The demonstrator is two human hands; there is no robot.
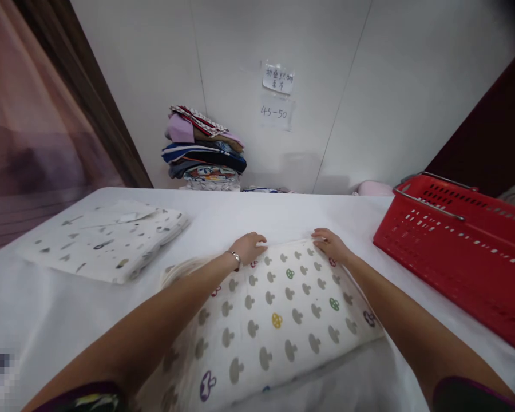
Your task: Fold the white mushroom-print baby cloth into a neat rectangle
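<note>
A white cloth [283, 320] printed with grey, yellow, green, red and purple mushrooms lies folded in layers on the table in front of me. At its far edge, my left hand [248, 249], with a silver bracelet at the wrist, is closed on the fabric near the far left corner. The far right corner is pinched by my right hand [331, 246], fingers over the edge and thumb nearer me. The cloth's left side is partly hidden under my left forearm, where more loose layers show.
A second folded white cloth [107, 243] with a leaf-like print lies at the left of the white table [214, 212]. On the right stands a red basket [450, 246] with metal handles. Stacked fabrics [203, 151] rise behind the table's far edge, beside a wall with paper signs [277, 94].
</note>
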